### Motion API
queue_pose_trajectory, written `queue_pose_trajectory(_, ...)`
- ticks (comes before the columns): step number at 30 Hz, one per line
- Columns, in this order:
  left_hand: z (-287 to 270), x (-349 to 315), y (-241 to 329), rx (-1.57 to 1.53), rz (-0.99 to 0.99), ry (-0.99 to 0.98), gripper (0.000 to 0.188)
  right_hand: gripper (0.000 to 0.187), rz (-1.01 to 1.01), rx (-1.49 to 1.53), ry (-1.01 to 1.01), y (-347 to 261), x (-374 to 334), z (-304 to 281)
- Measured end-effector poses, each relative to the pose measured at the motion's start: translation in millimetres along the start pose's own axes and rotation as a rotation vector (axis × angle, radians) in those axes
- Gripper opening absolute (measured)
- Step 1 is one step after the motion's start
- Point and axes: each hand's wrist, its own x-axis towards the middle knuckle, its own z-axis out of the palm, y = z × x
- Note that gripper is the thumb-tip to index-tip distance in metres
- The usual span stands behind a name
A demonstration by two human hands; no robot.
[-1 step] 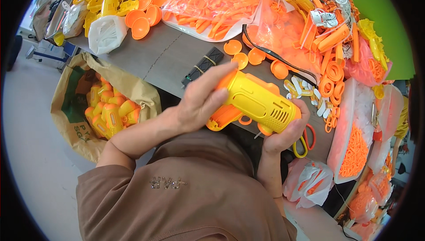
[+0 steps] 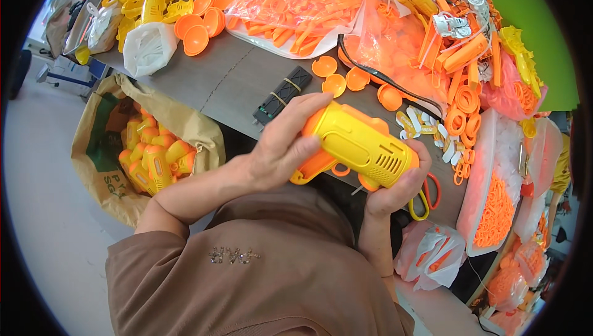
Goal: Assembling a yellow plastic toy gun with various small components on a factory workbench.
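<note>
Between my two hands, above the table's near edge, is a yellow and orange plastic toy gun [image 2: 364,141], lying tilted with its vented end toward the right. My left hand [image 2: 287,132] grips the orange rear end, its thumb on the yellow side and the other fingers over the top. The opposite end sits in my right hand [image 2: 401,181], fingers curled round it and thumb against the near face. Below the body, part of the orange handle [image 2: 316,164] shows, beside a small orange ring [image 2: 341,169]. A thin metal tip pokes out near my right hand; what it belongs to is hidden.
A paper sack [image 2: 92,144] of similar toys stands at left. Orange cups [image 2: 333,84], a black block with rubber bands [image 2: 283,95] and a black cable [image 2: 389,79] lie on the table [image 2: 228,76]. Scissors [image 2: 421,206], parts bags and a white tub [image 2: 472,225] are at right.
The toy has shifted very slightly in my hands, its rear end tipping a little. Both hands keep their hold, and the surrounding things stay put.
</note>
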Motion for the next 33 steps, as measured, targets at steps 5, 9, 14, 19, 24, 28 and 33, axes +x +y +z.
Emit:
queue_pose_trajectory(5,12.5,-8.5,12.3,-0.428,-0.234,-0.016,0.053,0.051,0.140,0.076,-0.015,-3.2,-7.4,0.3)
queue_pose_trajectory(9,11.0,-10.3,19.0,-0.446,-0.312,-0.059,0.060,0.054,0.168,0.141,-0.003,-7.3,-13.9,-2.8)
queue_pose_trajectory(14,-0.2,-11.9,26.8,-0.481,-0.289,-0.279,0.064,0.058,-0.037,0.033,-0.006,-14.8,-32.8,-15.1)
queue_pose_trajectory(19,-7.2,-11.4,30.2,-0.702,-0.520,-0.372,0.071,0.063,-0.214,0.119,0.006,-8.3,-57.0,-13.2)
queue_pose_trajectory(24,-5.3,-15.0,32.2,-1.166,-1.017,-0.384,0.070,0.052,-0.240,0.083,-0.485,-23.6,-52.4,-49.1)
queue_pose_trajectory(28,-0.6,-15.4,48.4,-1.160,-1.230,-0.379,0.066,0.038,-0.496,0.149,-0.728,-42.7,-26.3,-57.9)
queue_pose_trajectory(33,-5.7,-16.2,55.2,-1.006,-1.053,-0.439,0.058,0.032,-0.612,0.184,-0.698,-44.9,-24.1,-52.6)
